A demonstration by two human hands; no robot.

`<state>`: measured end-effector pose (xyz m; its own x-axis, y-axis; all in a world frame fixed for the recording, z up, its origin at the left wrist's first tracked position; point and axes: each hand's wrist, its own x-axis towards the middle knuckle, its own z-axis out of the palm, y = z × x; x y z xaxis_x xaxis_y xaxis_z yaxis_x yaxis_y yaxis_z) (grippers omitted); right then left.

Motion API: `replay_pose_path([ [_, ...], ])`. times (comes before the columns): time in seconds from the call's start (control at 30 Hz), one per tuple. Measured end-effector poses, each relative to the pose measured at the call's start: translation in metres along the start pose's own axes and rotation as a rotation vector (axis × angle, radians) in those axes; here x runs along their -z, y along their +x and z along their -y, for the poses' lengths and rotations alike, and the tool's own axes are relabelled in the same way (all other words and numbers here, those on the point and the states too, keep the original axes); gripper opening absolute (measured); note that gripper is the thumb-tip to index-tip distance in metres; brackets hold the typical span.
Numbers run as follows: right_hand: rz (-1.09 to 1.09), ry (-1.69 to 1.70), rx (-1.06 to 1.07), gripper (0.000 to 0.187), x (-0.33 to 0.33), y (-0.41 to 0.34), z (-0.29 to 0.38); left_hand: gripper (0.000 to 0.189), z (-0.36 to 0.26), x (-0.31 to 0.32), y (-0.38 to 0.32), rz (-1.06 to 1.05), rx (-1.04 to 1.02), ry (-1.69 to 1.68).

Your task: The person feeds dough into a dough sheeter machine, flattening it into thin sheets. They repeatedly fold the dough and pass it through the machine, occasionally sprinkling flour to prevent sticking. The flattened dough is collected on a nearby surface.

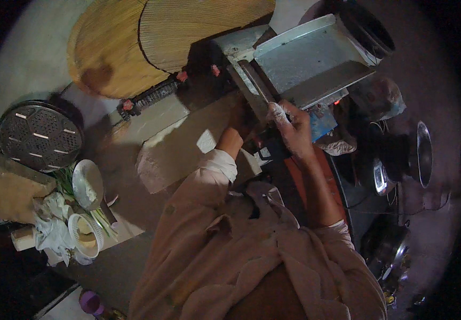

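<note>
A metal dough-rolling machine stands before me, with a roller [257, 81] beside its sloping sheet-metal tray [314, 54]. My right hand [292, 124], floury on the thumb and fingers, is at the near end of this roller; whether it grips anything cannot be told. My left hand [232, 138] reaches below the machine into shadow, its fingers hidden. Under and left of it lies a broad pale surface [174, 154], dusted with flour at its left end; whether it is dough or a board is unclear.
Round ribbed wooden trays [114, 52] lie at the top. To the left are a perforated round metal tray [40, 134], an oval dish [88, 184] with white matter, green onions [108, 224] and a white plastic basket [86, 236]. A metal bowl [424, 154] stands right.
</note>
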<state>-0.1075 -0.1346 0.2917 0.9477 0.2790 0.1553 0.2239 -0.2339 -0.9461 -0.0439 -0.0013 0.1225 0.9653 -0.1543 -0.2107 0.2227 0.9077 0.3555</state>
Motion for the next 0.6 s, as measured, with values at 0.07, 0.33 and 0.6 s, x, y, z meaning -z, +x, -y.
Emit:
replay_pose_path([
  [0.07, -0.007, 0.003, 0.025, 0.019, 0.001, 0.000, -0.001, 0.050, 0.005, 0.011, 0.006, 0.030, -0.047, 0.103],
  [0.33, -0.030, -0.057, 0.049, 0.019, 0.007, 0.002, -0.025, 0.044, -0.007, 0.062, 0.005, -0.373, -0.061, 1.009],
  [0.6, -0.023, -0.045, 0.010, 0.024, 0.009, 0.004, -0.018, 0.027, -0.027, 0.183, -0.081, -0.816, -1.048, 1.665],
])
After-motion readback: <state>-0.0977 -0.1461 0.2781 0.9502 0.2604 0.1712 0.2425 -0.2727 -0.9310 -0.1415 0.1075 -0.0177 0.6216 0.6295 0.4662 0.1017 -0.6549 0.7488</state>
